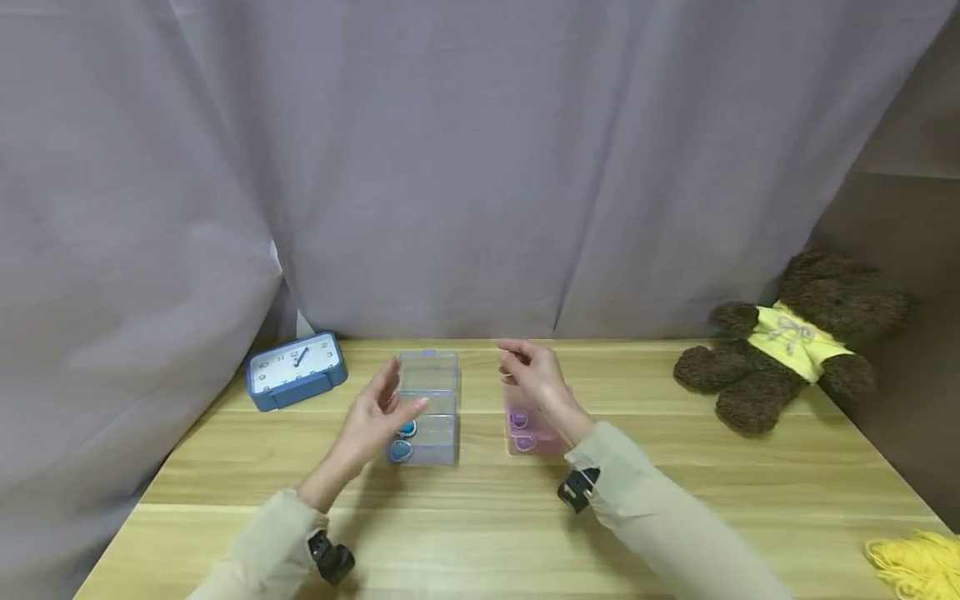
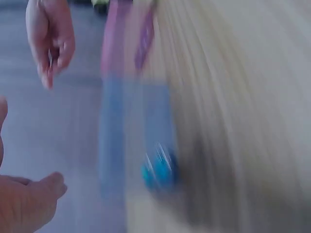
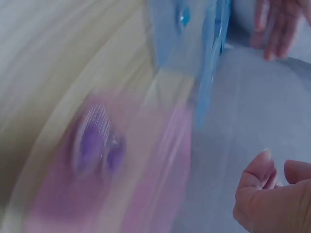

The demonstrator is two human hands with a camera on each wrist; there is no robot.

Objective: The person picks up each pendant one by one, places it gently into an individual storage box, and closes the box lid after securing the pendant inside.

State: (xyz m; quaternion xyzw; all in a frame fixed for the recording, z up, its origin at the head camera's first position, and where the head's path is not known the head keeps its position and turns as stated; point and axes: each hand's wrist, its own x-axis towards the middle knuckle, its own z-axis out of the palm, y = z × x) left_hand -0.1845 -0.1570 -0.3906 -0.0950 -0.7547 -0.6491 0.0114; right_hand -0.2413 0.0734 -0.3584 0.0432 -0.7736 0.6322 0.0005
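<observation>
My left hand [image 1: 375, 421] hovers over the left side of a clear blue plastic box [image 1: 433, 454], with fingers apart and nothing in its grasp. The box's lid [image 1: 427, 372] lies back. Two blue gem-like pieces with pale beaded rims sit at its left side, the nearer blue piece [image 1: 401, 451] below my hand. My right hand [image 1: 542, 385] is above the far part of a clear pink box [image 1: 551, 446], fingers loosely bent and no object visible in them. Two purple gem-like pieces, one a beaded purple piece [image 1: 525, 443], lie along the pink box's left side. Both wrist views are blurred.
A blue clock [image 1: 296, 371] stands at the back left of the wooden table [image 1: 480, 533]. A brown teddy bear [image 1: 795, 342] in a yellow shirt sits back right, and yellow yarn [image 1: 915, 562] lies at the front right. A grey curtain [image 1: 480, 167] hangs behind.
</observation>
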